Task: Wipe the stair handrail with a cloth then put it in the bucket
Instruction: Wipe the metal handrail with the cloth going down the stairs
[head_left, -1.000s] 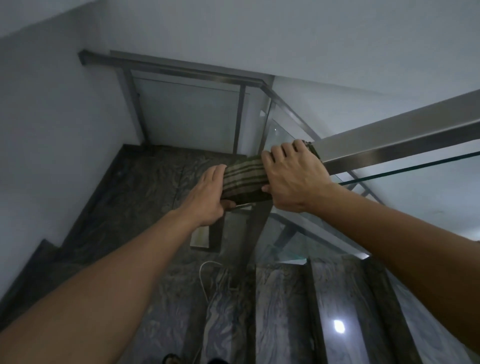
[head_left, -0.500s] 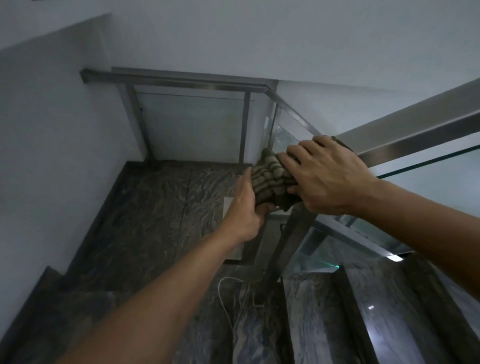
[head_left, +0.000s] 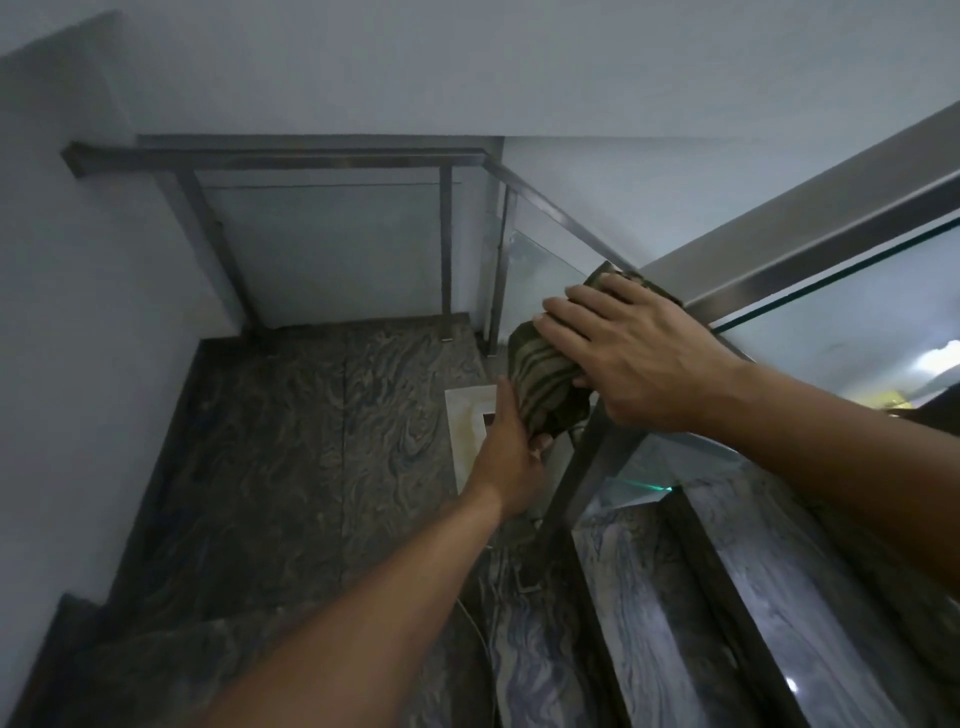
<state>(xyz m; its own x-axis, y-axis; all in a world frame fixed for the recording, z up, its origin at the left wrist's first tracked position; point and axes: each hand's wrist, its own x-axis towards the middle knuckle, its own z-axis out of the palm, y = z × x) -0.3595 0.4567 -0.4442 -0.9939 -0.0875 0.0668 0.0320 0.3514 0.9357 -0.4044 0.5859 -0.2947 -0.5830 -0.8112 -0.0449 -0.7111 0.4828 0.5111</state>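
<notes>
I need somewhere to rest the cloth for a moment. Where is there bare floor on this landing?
The dark marble landing is bare from the left wall to the pale mat by the railing post. It is crowded at the handrail end, where the left hand and right hand hold the cloth. No bucket shows.

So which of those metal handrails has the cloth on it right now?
The near sloping handrail running up to the right. The striped cloth is draped over its lower end under the right hand. The landing handrail by the far wall is bare.
</notes>
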